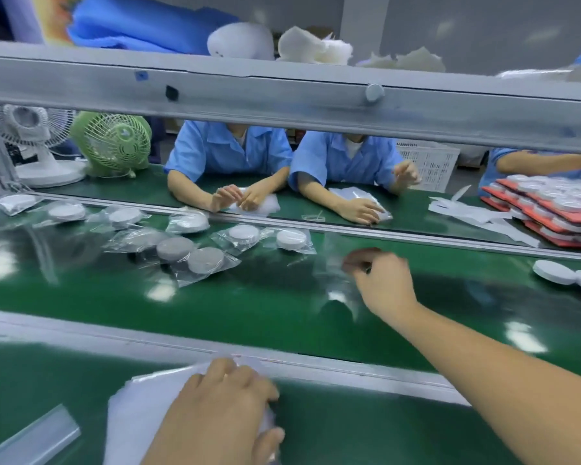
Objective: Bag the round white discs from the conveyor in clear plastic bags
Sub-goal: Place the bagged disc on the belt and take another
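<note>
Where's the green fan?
In the head view, the green fan stands far left beyond the conveyor belt, between a white fan and a blue-shirted worker.

A grey metal beam (282, 95) crosses the whole view, carrying a round knob (374, 92). Above it lie blue fabric (131, 25) and white foam pieces (312, 45). On the far table (141, 193), at the left, a white desk fan (31, 129) stands just beside a green desk fan (116, 140). Two workers in light-blue short-sleeved shirts (228, 149) (346, 159) sit across, forearms on that table, with a small clear ring (312, 217) lying between them. A white slotted crate (430, 162) stands behind the second worker. At the far right a stack of red trays (534, 209) sits beside scattered white paper strips (467, 213). A translucent strip (31, 437) lies at the lower left.
</note>
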Action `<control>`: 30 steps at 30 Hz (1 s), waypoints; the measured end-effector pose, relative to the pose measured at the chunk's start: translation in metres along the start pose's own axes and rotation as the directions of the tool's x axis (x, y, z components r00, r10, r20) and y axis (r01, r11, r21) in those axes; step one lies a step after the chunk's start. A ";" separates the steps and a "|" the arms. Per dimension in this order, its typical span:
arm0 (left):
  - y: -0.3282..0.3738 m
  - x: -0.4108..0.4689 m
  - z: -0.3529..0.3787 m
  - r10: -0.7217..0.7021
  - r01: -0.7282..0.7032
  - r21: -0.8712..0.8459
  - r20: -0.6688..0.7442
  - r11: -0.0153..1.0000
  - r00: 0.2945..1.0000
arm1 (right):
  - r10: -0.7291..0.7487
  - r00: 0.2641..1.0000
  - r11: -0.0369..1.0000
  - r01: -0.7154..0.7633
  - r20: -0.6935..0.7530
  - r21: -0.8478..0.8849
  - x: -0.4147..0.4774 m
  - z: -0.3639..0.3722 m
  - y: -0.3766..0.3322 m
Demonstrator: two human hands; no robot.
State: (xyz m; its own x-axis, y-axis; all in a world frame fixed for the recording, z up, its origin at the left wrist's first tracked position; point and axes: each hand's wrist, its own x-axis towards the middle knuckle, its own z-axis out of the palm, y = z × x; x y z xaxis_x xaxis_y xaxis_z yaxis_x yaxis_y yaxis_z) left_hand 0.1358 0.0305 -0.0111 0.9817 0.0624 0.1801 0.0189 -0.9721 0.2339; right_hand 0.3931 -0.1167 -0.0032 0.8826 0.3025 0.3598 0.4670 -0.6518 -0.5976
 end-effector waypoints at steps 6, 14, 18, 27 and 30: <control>-0.010 0.004 0.001 0.117 -0.117 -0.003 0.031 0.993 0.993 | 0.152 0.914 0.918 0.010 0.376 -0.396 0.029 0.047 0.003; -0.031 -0.002 0.033 0.038 -0.039 -0.284 -0.008 0.958 0.999 | -0.261 0.891 0.956 0.291 0.371 -0.026 -0.114 0.017 -0.033; -0.028 -0.001 0.036 0.088 -0.092 -0.215 -0.029 0.972 0.996 | -0.284 0.893 0.953 0.302 0.349 0.001 -0.173 -0.013 -0.015; -0.017 -0.011 -0.001 -0.010 0.007 -0.245 -0.013 0.969 1.000 | -0.327 0.810 0.885 0.444 0.486 -0.144 -0.207 -0.010 -0.014; -0.039 -0.035 -0.021 -0.215 0.213 0.038 0.253 0.976 0.943 | -0.316 0.779 0.868 0.468 0.542 -0.166 -0.210 -0.008 -0.020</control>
State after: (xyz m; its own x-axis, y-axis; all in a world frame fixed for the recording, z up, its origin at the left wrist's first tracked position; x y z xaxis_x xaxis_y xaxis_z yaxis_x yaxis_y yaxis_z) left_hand 0.0966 0.0709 -0.0060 0.9698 0.2110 -0.1221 0.2345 -0.9444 0.2304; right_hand 0.1981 -0.1733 -0.0611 0.5688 0.8185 0.0807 0.8095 -0.5398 -0.2310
